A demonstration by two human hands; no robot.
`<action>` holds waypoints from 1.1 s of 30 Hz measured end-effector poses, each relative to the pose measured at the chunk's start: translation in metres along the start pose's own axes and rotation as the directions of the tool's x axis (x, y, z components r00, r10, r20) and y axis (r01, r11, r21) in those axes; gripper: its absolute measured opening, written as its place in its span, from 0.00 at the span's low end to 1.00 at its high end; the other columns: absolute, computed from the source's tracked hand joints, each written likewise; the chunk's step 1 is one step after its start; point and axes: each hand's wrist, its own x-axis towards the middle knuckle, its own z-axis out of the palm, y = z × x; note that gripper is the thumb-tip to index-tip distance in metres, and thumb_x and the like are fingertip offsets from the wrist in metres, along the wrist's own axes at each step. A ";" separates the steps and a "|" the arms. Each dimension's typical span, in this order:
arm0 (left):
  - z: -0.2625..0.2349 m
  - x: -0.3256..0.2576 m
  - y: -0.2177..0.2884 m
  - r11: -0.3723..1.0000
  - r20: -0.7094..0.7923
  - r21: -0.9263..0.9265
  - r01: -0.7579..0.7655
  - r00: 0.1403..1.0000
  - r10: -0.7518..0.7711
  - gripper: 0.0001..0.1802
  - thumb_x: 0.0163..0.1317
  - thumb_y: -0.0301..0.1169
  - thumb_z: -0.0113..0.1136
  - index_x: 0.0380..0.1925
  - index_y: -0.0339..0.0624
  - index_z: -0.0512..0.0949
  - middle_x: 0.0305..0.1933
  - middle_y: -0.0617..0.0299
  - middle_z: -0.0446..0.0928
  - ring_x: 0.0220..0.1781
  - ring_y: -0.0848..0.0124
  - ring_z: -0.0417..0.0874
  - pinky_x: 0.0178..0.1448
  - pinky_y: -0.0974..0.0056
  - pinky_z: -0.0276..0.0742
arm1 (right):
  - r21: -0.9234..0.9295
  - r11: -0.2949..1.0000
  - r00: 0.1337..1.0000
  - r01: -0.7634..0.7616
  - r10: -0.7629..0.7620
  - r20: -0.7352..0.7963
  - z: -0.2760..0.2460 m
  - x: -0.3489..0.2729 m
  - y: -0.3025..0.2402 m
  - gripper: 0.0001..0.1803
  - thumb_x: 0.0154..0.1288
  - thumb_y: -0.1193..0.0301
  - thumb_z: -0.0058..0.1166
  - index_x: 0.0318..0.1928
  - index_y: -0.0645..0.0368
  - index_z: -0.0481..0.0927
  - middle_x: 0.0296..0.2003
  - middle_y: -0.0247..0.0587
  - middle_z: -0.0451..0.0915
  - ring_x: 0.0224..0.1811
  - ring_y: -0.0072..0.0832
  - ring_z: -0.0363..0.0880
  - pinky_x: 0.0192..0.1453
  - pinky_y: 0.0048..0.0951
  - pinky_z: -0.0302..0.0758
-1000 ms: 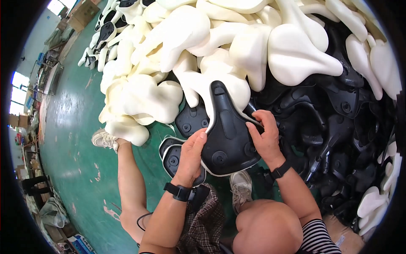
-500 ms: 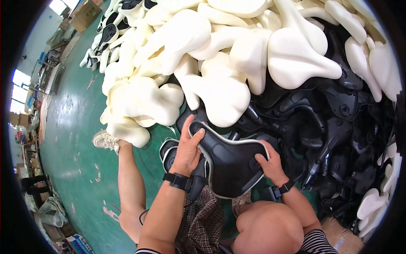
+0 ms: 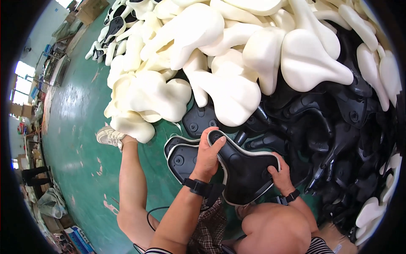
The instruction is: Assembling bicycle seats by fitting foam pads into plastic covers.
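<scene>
**Both hands clamp one black saddle, now lower and flatter**

The left hand grips the narrow nose of a black bicycle saddle, fingers curled over its tip, while the right hand pinches the wide rear edge; the two hands sit apart, one at each end, both closed on the saddle. It lies just below the centre of the frame, over the person's lap, with a pale trim line running round its rim. A second ago it stood upright with the nose pointing toward the pile; half a second ago it was already tilting down; now it rests lowest and nearly flat, nose to the left.

Just left of the left hand, two more black saddle shells with pale edges lie stacked on the green floor. A bare leg runs up the lower left to a white sneaker.

Beyond, a heap of black plastic saddle bases fills the right side, and cream foam saddle pads cover the upper half. Neither heap has shifted.
</scene>
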 end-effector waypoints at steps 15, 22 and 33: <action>-0.010 0.007 -0.017 0.997 -0.158 0.044 -0.057 0.985 0.063 0.19 0.65 0.27 0.57 0.55 0.44 0.68 0.44 0.65 0.74 0.44 0.73 0.76 0.51 0.66 0.75 | 0.228 0.973 0.996 -0.045 0.060 -0.059 0.004 0.011 0.007 0.26 0.68 0.65 0.53 0.63 0.60 0.68 0.56 0.41 0.73 0.59 0.29 0.70 0.64 0.29 0.64; -0.013 -0.009 -0.043 0.943 -0.135 -0.118 0.311 0.936 -0.326 0.16 0.68 0.32 0.53 0.54 0.41 0.68 0.51 0.58 0.76 0.49 0.63 0.80 0.54 0.55 0.79 | 0.085 0.993 0.995 -0.076 0.081 -0.062 0.010 0.026 0.003 0.28 0.70 0.59 0.52 0.64 0.60 0.66 0.58 0.44 0.71 0.61 0.29 0.68 0.64 0.30 0.64; -0.045 -0.010 -0.038 0.926 -0.104 0.089 0.368 0.928 -0.359 0.16 0.66 0.25 0.54 0.53 0.39 0.67 0.49 0.54 0.76 0.45 0.63 0.81 0.50 0.57 0.81 | -0.148 0.959 0.879 -0.240 0.280 0.386 0.006 0.041 0.044 0.32 0.69 0.46 0.47 0.61 0.58 0.67 0.45 0.41 0.77 0.47 0.26 0.75 0.52 0.31 0.73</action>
